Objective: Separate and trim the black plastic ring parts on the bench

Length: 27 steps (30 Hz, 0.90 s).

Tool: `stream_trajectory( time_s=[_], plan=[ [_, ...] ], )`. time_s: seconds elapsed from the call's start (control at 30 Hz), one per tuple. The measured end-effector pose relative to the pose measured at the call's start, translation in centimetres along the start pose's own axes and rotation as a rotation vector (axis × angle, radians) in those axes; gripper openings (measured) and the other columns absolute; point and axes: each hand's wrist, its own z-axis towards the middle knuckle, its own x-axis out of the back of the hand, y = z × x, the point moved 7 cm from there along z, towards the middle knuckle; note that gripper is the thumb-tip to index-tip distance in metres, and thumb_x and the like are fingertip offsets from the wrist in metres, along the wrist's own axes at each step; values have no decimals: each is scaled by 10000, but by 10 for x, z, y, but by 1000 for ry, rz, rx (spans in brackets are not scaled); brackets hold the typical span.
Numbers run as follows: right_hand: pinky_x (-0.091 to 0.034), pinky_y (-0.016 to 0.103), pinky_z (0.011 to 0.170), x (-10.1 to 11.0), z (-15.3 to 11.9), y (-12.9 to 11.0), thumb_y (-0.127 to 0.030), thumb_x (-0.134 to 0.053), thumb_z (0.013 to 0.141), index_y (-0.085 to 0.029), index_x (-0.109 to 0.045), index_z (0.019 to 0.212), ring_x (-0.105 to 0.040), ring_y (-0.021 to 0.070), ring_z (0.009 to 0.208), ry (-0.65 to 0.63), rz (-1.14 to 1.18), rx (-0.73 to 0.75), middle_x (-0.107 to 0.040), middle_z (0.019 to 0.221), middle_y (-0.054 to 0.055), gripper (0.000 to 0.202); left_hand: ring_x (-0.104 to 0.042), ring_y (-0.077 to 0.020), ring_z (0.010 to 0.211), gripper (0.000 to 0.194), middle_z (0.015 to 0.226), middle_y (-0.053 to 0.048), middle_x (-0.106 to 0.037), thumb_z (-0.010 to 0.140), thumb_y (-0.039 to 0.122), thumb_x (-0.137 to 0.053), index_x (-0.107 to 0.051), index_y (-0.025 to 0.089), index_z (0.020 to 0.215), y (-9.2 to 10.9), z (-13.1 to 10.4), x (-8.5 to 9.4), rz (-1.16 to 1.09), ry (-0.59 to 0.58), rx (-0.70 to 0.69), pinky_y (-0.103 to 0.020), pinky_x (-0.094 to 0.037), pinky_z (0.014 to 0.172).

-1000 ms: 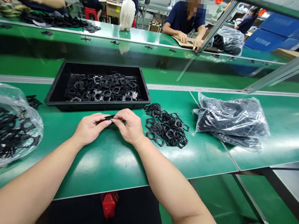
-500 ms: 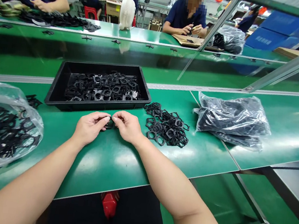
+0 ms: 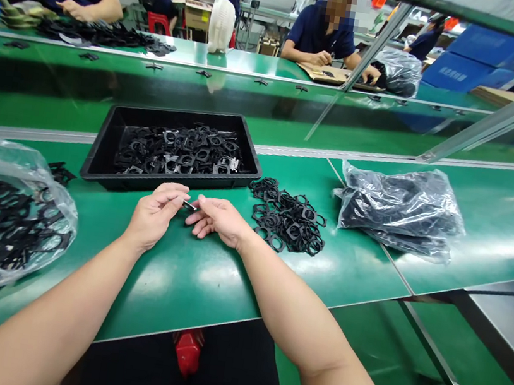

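Note:
My left hand (image 3: pixel 154 213) pinches a small dark part (image 3: pixel 189 205) with a light edge, held above the green table. Beside it my right hand (image 3: pixel 220 220) has its fingers apart, with the fingertips right at the part's end; no other object shows in it. Just beyond both hands lies a black tray (image 3: pixel 170 180) of many dark ring-shaped pieces (image 3: pixel 189 150). A loose pile of black rings (image 3: pixel 289 219) rests on the table to the right of my right hand.
An open clear bag (image 3: pixel 13 222) of black parts is at the left. Plastic-wrapped black parts (image 3: pixel 401 203) lie at the right. Across the bench, people in dark shirts sit behind a slanted metal post (image 3: pixel 378 44).
My right fingers have spread from their pinch, and the small part now shows between my hands, tilted. Across the bench, one person's hands have moved apart.

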Motion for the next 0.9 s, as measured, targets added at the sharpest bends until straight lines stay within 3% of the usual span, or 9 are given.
stream_trajectory(
  time_s=[0.13, 0.23, 0.3, 0.43, 0.6, 0.77, 0.9],
  plan=[
    [-507, 169, 476, -5, 0, 2, -333, -697, 744, -109, -618, 800, -612, 76, 506, -121, 93, 0, -682, 698, 38, 245, -563, -207, 1052, 186, 1141, -88, -597, 796, 348, -620, -700, 186, 841, 0, 0, -4, -85, -44, 10, -349, -437, 931],
    [-490, 153, 465, 8, 4, -4, -249, -768, 651, -115, -637, 830, -589, 61, 491, 19, 165, 129, -667, 652, 4, 259, -590, -183, 975, 294, 1132, -80, -611, 764, 369, -654, -663, 198, 1003, -7, 1, -2, -157, 19, 117, -328, -471, 859],
    [-486, 163, 465, 18, 6, -8, -212, -774, 624, -124, -637, 851, -587, 69, 493, 154, 176, 202, -650, 606, -14, 280, -614, -157, 834, 375, 994, -68, -656, 748, 409, -659, -635, 181, 1046, -17, 0, -2, -233, 60, 257, -300, -501, 744],
    [-479, 177, 463, 23, 6, -12, -213, -761, 615, -124, -653, 822, -584, 72, 502, 255, 100, 265, -644, 614, -14, 250, -598, -119, 631, 343, 728, -26, -656, 683, 403, -719, -661, 128, 879, -27, -3, -6, -292, 32, 444, -261, -500, 612],
    [-464, 184, 432, 23, 3, -14, -271, -765, 577, -128, -649, 721, -575, 80, 500, 247, 34, 251, -616, 593, -25, 235, -591, -108, 590, 338, 678, -8, -650, 631, 350, -764, -671, 123, 863, -27, -4, -4, -247, 39, 456, -247, -496, 583],
    [-460, 197, 424, 25, 3, -13, -312, -775, 552, -123, -644, 720, -550, 81, 450, 212, 12, 220, -598, 525, -30, 284, -597, -103, 618, 329, 719, -9, -656, 633, 326, -761, -661, 130, 877, -27, -4, -9, -256, -52, 480, -246, -495, 617],
    [-442, 190, 429, 24, 3, -15, -311, -772, 558, -121, -653, 744, -535, 72, 447, 158, -64, 236, -604, 534, -28, 291, -556, -90, 557, 301, 634, 17, -613, 638, 329, -746, -635, 136, 841, -26, -2, -9, -171, -101, 457, -237, -472, 580]
  ],
)
